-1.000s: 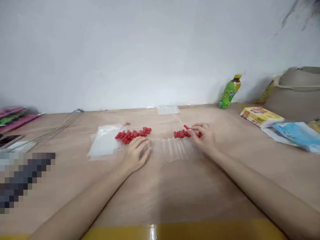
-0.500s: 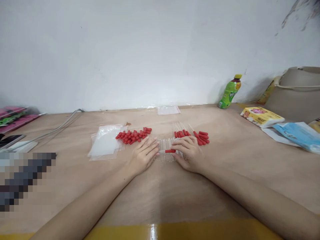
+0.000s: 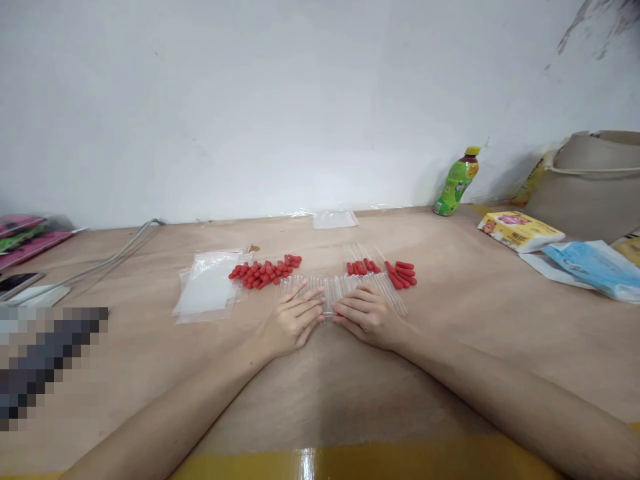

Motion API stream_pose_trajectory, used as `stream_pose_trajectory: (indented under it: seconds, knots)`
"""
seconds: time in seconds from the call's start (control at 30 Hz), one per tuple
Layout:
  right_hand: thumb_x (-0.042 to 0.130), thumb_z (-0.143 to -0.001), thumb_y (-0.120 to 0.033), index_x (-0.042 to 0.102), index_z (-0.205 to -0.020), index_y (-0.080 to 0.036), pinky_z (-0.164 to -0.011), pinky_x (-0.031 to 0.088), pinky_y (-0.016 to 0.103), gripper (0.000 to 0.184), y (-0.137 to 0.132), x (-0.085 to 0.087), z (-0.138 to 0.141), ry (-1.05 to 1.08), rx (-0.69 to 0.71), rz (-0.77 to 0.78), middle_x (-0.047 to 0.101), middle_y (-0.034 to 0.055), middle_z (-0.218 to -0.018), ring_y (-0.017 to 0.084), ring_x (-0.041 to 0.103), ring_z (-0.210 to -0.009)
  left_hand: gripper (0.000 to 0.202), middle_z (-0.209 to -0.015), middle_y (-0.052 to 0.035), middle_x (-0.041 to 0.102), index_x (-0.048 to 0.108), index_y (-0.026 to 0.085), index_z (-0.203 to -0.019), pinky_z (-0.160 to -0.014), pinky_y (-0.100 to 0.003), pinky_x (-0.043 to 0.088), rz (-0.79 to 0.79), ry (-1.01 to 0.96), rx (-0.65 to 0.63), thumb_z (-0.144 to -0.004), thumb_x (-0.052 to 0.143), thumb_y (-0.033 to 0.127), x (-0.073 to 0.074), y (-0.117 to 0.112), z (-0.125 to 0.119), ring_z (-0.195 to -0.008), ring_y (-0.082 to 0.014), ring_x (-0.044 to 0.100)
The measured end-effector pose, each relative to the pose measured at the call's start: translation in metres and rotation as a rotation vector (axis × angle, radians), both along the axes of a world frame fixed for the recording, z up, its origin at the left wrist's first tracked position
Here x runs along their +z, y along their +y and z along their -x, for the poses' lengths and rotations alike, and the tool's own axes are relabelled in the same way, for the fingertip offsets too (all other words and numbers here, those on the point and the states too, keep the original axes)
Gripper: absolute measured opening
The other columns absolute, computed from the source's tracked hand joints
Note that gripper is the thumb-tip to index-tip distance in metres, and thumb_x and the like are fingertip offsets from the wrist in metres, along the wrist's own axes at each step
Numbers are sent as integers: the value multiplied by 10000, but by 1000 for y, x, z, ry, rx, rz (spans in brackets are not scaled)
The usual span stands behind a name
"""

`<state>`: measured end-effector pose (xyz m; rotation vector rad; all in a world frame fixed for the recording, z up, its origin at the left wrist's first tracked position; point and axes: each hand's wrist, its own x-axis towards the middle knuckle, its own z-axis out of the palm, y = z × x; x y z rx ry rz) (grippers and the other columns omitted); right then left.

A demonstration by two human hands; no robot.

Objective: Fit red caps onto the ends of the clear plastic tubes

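Over a row of clear glass tubes (image 3: 333, 288), my left hand (image 3: 296, 320) and my right hand (image 3: 371, 316) face each other, fingertips almost meeting. A single glass dropper tube (image 3: 328, 314) lies crosswise between them, its left part in my closed left fingers. My right fingers are closed around the red rubber bulb at its other end, nearly all hidden under them. Behind my left hand is a heap of loose red rubber bulbs (image 3: 263, 272). Beyond my right hand lie several droppers with red bulbs (image 3: 364, 267), and more red bulbs (image 3: 403, 273) beside them.
Clear plastic bags (image 3: 207, 287) are stacked to the left, with another small bag (image 3: 335, 220) by the wall. A grey cable (image 3: 125, 250) runs along the left. On the right are a green bottle (image 3: 456, 183), a yellow tissue pack (image 3: 520, 230) and a blue packet (image 3: 593, 267).
Both hands have come slightly nearer to me and closer together. The red bulb, visible between them before, is now mostly covered by my right fingers.
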<state>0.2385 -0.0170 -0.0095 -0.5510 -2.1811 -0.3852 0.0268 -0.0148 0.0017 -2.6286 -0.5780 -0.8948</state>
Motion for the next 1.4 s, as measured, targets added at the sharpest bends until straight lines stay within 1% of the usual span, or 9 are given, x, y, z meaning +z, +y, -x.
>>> stream_pose_trajectory:
  seconds: [0.37,0.63,0.77,0.9,1.0,1.13,1.23,1.3,1.4]
  knots:
    - [541,-800,-160,597,-954,-157,-712,499,271,164,-2,1,-4,-17,58,-28,673,32,-826,125,591,-762,150,-965,-28,662,580,145,-922,-1066,-433,308,60,7,-24,-802,494,115,0,-1,1,-1110,-178,512]
    - [552,-782,-119,591,-972,-110,-728,495,302,194,-4,7,-13,-131,44,-237,673,62,-840,161,603,-830,154,-957,-38,664,580,146,-921,-1051,-438,327,57,17,-23,-817,469,125,3,-4,2,-1092,-179,527]
    - [539,-778,-80,590,-985,-79,-733,475,307,212,-5,11,-17,-163,69,-268,669,93,-841,177,602,-864,170,-963,-40,661,572,148,-951,-1028,-439,358,47,10,-23,-820,466,125,4,-5,1,-1087,-183,530]
    - [512,-810,-117,601,-969,-152,-672,454,291,185,-2,12,-23,-139,29,-253,677,37,-828,138,600,-789,166,-974,-41,650,569,162,-951,-983,-424,400,29,-56,12,-810,487,126,4,-4,8,-1067,-187,540]
    - [563,-795,-204,634,-895,-212,-625,439,288,123,8,12,-37,28,-114,-118,677,3,-760,125,581,-674,137,-899,-43,638,578,169,-911,-833,-360,476,34,-193,147,-799,509,133,2,1,19,-928,-176,577]
    - [546,-803,-308,657,-891,-210,-625,463,279,172,32,15,-65,404,-329,179,636,38,-791,131,570,-681,152,-814,-46,526,591,160,-918,-617,-239,465,74,-328,321,-826,470,177,1,10,27,-725,-116,518]
    - [545,-782,-348,671,-873,-183,-602,458,285,226,52,16,-89,535,-468,296,556,47,-755,148,545,-699,258,-806,-42,464,547,155,-1067,-616,-228,458,96,-319,354,-845,416,166,1,15,24,-722,-110,482]
    - [531,-773,-339,661,-921,-165,-586,450,290,263,65,14,-106,540,-530,459,541,46,-747,143,527,-659,325,-813,-43,450,493,156,-1155,-638,-234,461,99,-291,350,-847,388,145,2,17,22,-734,-113,472]
    - [568,-719,-315,616,-1000,-139,-573,446,284,335,79,8,-126,565,-562,681,581,48,-753,126,520,-602,336,-791,-37,456,486,168,-1162,-628,-229,457,79,-255,339,-844,387,131,1,19,20,-716,-112,467]
